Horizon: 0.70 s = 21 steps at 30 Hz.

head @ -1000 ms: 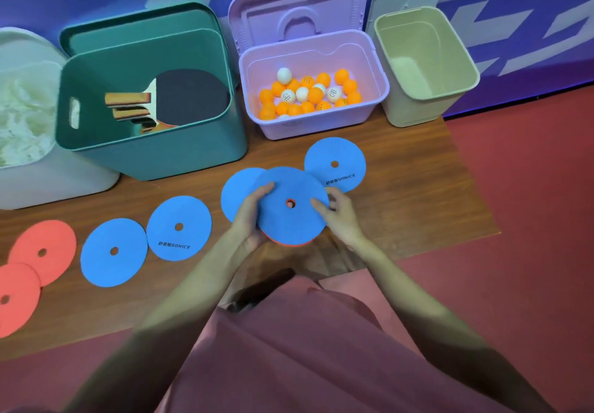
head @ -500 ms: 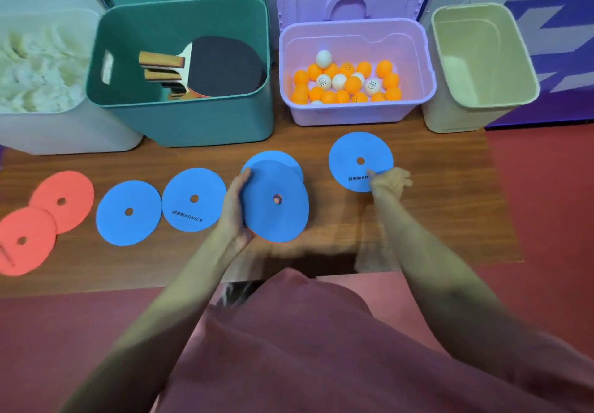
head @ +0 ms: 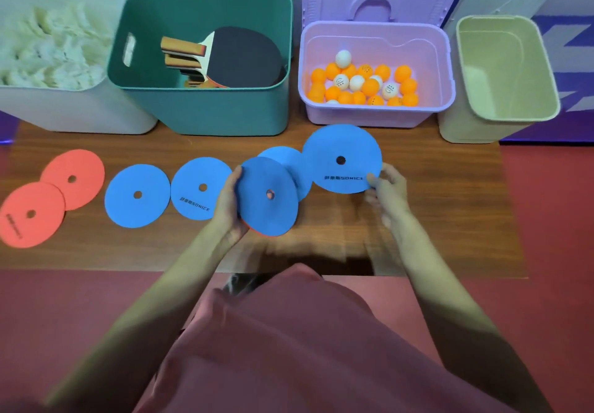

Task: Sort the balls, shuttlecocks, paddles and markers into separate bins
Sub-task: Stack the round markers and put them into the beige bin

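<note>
Both hands holding flat foam markers.
Left hand [head: 229, 207] grips a blue-topped round marker stack [head: 268, 202]; right hand [head: 387, 187] pinches a blue printed disc marker [head: 342, 159] beside it.

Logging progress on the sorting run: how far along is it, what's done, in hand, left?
Done: balls sit in the purple bin, paddles in the green bin, what look like shuttlecocks in the white bin.
In hand: left hand grips a small stack of markers; right hand pinches a blue marker.
Left: five markers on the table; the beige bin looks empty.
</note>
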Tool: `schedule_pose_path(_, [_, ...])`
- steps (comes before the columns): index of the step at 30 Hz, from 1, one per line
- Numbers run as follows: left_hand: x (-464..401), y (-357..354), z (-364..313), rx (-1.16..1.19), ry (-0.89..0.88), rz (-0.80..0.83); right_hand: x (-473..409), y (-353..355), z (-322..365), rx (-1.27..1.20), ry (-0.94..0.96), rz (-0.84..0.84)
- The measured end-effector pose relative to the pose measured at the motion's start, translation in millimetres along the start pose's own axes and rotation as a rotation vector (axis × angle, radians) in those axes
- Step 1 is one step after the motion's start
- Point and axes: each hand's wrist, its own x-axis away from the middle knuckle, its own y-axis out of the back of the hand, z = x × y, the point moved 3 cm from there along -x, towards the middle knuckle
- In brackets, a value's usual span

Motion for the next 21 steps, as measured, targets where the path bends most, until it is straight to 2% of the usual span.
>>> schedule_pose_path(3, [2.5, 0.4, 2.6, 0.006, -0.007, 0.019, 19.0, -21.0, 3.1, -0.069, 0.071, 0.269])
schedule_pose_path(8, [5.4, 4.8, 7.4, 0.132, 0.017, 0.027, 40.0, -63.1, -19.6, 0.202, -0.018, 0.484])
schedule_pose_path(12, [11.5, 14.8, 14.6, 0.213, 0.037, -0.009, 38.4, -87.1, -44.9, 0.396, -0.024, 0.461])
schedule_pose_path(16, [16.7, 31.5, 18.9, 0.246, 0.006, -0.056, 28.5, -101.1, -46.5, 0.51, 0.144, 0.425])
schedule_pose_path(18, [17.7, 40.3, 16.4, 0.272, -0.017, -0.064, 13.0, -102.6, -47.4, 0.642, 0.217, 0.311])
schedule_pose_path(21, [19.7, 52.1, 8.8, 0.285, -0.067, -0.086, -11.2, -99.8, -42.0, 0.82, 0.202, 0.117])
